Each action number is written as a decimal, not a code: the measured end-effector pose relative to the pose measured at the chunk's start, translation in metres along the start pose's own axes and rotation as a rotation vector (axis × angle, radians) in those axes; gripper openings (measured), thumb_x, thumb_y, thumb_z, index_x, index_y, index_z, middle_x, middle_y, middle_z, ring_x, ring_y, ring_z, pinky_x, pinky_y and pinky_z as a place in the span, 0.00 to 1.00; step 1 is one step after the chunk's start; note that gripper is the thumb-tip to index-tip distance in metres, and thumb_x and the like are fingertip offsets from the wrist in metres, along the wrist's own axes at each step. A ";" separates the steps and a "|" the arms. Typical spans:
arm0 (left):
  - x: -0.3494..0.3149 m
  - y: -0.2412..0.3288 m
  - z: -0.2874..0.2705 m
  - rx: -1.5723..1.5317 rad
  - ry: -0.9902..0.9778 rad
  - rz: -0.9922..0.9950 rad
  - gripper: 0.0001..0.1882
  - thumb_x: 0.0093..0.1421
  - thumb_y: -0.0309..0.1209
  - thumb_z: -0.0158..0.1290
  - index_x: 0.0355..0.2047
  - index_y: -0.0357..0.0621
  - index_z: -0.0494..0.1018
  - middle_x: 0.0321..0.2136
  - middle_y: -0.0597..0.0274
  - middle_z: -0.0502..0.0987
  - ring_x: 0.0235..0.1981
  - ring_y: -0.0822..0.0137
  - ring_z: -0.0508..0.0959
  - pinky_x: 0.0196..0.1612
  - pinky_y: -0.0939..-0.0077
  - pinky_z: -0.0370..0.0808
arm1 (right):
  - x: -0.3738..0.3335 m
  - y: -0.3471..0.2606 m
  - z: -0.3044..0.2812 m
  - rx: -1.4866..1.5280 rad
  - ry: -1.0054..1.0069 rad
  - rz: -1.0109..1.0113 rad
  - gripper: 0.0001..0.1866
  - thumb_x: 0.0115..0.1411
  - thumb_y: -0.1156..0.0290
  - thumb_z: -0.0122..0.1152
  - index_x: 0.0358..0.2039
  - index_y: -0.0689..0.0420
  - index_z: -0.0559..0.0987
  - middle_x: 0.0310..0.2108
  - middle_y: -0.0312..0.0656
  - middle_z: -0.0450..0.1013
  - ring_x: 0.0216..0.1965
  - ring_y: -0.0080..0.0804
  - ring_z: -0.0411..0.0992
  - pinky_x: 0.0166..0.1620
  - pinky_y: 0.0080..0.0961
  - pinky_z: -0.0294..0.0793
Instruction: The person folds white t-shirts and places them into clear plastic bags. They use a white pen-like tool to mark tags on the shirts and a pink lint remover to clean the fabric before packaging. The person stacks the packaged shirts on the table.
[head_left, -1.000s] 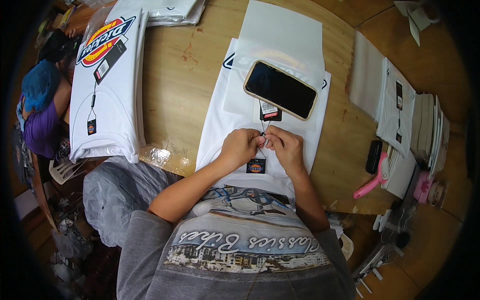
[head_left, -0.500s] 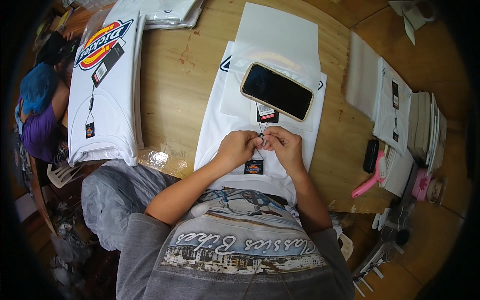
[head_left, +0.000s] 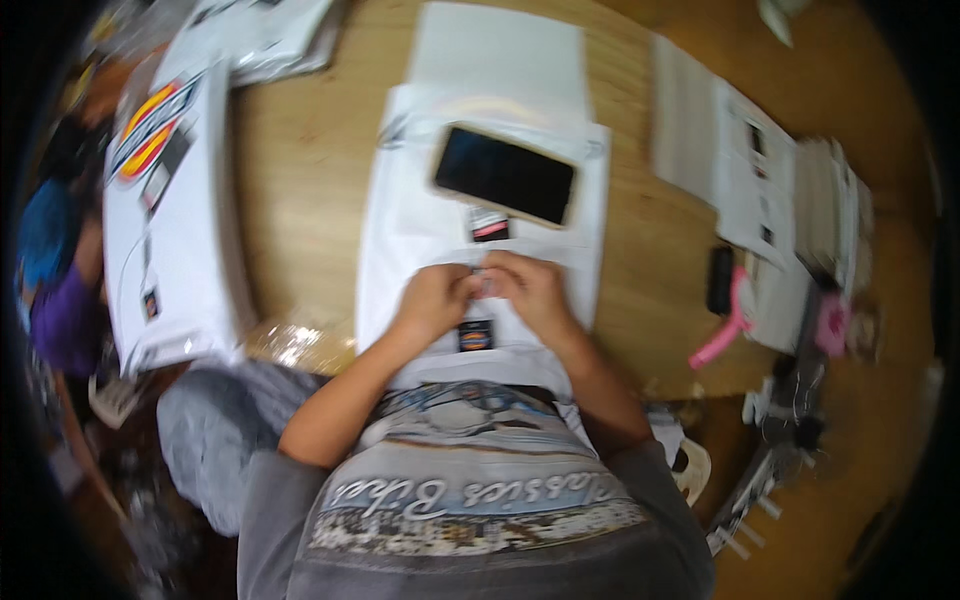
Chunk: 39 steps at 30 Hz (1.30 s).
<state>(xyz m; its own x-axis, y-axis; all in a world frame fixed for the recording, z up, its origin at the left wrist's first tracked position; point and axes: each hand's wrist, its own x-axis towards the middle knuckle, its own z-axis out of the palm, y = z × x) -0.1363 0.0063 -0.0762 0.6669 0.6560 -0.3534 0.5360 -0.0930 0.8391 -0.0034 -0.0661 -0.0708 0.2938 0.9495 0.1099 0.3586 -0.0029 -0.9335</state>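
Note:
A folded white T-shirt [head_left: 395,235] lies in front of me on the table. Over its neckline my left hand [head_left: 432,303] and my right hand [head_left: 530,290] meet, fingertips pinched together on the black cord of a hang tag; motion blur smears the cord itself. Just beyond the fingers shows the dark hang tag [head_left: 490,225], partly under a smartphone [head_left: 507,174] with a pale case. The phone rests on a translucent white sheet [head_left: 500,50] that covers the shirt's print. A dark neck label [head_left: 476,336] sits nearer me, between my wrists.
Folded white T-shirts [head_left: 190,250] with tags are stacked at the left, near crinkled clear plastic [head_left: 300,342]. To the right are a pink-handled tool [head_left: 725,335], a black object [head_left: 720,280] and stacks of white sheets [head_left: 690,120]. Another person's purple sleeve [head_left: 68,325] shows far left.
The whole view has shifted and blurred, with the table's things now lower at the left and higher at the right. My hands stay together at the cord.

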 end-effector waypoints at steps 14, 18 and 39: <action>0.002 0.005 -0.006 -0.365 -0.164 -0.143 0.10 0.54 0.31 0.48 0.29 0.36 0.73 0.08 0.71 0.64 0.08 0.81 0.61 0.11 0.86 0.55 | -0.081 0.133 -0.387 -1.204 0.770 0.891 0.11 0.43 0.65 0.58 0.26 0.58 0.77 0.28 0.52 0.72 0.32 0.46 0.71 0.35 0.37 0.68; 0.002 0.002 -0.005 -0.382 -0.170 -0.144 0.10 0.55 0.31 0.47 0.29 0.36 0.72 0.08 0.70 0.64 0.09 0.81 0.60 0.12 0.86 0.55 | -0.098 0.169 -0.430 -1.175 0.468 0.878 0.23 0.39 0.64 0.65 0.37 0.56 0.74 0.35 0.48 0.71 0.38 0.46 0.69 0.40 0.34 0.68; -0.009 0.017 -0.004 -0.233 -0.004 -0.157 0.09 0.54 0.32 0.48 0.28 0.39 0.73 0.08 0.58 0.68 0.09 0.72 0.69 0.16 0.77 0.63 | 0.024 -0.001 -0.032 0.599 -0.039 0.310 0.09 0.53 0.78 0.50 0.36 0.63 0.66 0.31 0.45 0.69 0.34 0.30 0.70 0.36 0.22 0.73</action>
<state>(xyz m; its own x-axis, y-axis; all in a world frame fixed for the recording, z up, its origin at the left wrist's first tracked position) -0.1349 0.0017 -0.0573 0.5872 0.6462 -0.4875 0.4998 0.1842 0.8463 0.0315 -0.0536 -0.0561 0.2678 0.9435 -0.1953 -0.2934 -0.1132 -0.9493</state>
